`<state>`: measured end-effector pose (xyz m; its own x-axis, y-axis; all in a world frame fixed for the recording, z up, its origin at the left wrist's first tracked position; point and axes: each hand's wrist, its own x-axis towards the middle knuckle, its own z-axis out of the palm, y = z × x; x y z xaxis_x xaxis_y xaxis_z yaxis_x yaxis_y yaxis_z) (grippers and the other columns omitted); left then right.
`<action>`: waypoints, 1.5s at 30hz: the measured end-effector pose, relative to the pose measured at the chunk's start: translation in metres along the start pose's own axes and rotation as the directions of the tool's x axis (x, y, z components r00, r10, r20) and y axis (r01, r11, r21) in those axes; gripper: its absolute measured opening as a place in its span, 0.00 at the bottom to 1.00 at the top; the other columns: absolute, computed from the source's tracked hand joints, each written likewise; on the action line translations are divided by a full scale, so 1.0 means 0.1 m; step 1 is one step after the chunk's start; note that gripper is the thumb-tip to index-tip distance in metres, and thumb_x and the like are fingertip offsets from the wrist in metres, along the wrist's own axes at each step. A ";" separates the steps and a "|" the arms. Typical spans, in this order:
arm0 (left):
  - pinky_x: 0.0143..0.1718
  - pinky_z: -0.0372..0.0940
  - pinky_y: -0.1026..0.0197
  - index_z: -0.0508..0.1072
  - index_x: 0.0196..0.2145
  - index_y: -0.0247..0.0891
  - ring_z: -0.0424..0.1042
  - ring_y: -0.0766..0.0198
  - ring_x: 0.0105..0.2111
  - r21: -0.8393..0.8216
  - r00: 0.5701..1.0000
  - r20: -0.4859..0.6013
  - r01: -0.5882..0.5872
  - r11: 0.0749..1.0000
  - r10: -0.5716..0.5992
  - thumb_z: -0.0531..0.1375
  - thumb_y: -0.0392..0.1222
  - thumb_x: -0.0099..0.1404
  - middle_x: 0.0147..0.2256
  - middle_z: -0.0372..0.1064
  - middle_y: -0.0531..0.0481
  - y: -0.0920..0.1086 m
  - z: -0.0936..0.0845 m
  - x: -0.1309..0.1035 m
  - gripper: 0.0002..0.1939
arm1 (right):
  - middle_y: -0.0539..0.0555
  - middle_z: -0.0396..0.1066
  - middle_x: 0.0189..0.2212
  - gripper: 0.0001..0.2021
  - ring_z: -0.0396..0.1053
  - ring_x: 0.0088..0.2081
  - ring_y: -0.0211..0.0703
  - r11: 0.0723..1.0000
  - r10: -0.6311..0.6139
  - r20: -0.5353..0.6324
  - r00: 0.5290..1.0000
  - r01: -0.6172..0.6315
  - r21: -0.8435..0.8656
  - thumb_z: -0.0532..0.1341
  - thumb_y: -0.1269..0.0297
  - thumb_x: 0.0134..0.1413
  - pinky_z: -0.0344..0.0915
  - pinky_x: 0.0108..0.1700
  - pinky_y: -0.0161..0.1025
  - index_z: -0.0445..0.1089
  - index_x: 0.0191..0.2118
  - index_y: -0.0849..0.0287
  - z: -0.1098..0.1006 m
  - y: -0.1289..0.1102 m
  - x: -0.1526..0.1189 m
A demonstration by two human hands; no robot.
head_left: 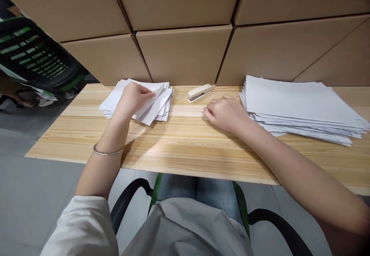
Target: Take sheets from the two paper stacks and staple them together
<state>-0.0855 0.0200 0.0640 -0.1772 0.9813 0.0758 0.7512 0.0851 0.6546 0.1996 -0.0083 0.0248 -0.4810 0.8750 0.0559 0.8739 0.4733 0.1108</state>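
My left hand pinches a sheet of paper between thumb and fingers, one edge raised above the left paper stack. That stack's smaller sheets lie unevenly, with corners sticking out. My right hand rests on the wooden table with its fingers curled in, and nothing shows in them. Just behind it, apart from the fingers, lies a cream-coloured stapler. To the right of this hand is a taller stack of larger white paper, its layers slightly fanned.
Cardboard boxes form a wall along the back of the wooden table. A green and black chair stands at the far left, with part of another person near it. Black armrests flank my seat.
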 end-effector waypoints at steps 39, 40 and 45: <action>0.35 0.56 0.58 0.77 0.59 0.45 0.68 0.58 0.32 0.256 0.939 0.177 -0.333 0.907 0.295 0.53 0.55 0.70 0.33 0.76 0.49 -0.01 0.42 0.11 0.26 | 0.63 0.79 0.39 0.20 0.72 0.38 0.51 0.998 -0.033 -0.060 0.998 0.036 0.050 0.50 0.67 0.69 0.55 0.44 0.45 0.81 0.42 0.68 0.07 0.00 -0.01; 0.35 0.56 0.58 0.77 0.59 0.44 0.68 0.58 0.32 0.251 0.941 0.175 -0.328 0.911 0.291 0.53 0.55 0.70 0.33 0.76 0.49 -0.01 0.42 0.11 0.26 | 0.63 0.79 0.39 0.20 0.72 0.38 0.51 0.998 -0.032 -0.059 0.998 0.035 0.051 0.50 0.67 0.69 0.55 0.44 0.45 0.81 0.42 0.68 0.07 0.00 -0.01; 0.38 0.61 0.57 0.77 0.58 0.42 0.69 0.58 0.32 0.208 0.942 0.166 -0.321 0.924 0.291 0.52 0.52 0.71 0.32 0.76 0.48 -0.04 0.42 0.13 0.25 | 0.64 0.79 0.39 0.20 0.72 0.39 0.51 0.998 -0.030 -0.065 0.997 0.034 0.053 0.51 0.67 0.69 0.55 0.44 0.45 0.81 0.43 0.68 0.07 0.00 0.00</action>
<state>-0.0641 0.0398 0.0312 0.1566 0.9781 0.1371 0.8830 -0.2009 0.4243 0.1999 -0.0080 0.0178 -0.5106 0.8519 0.1166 0.8598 0.5071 0.0600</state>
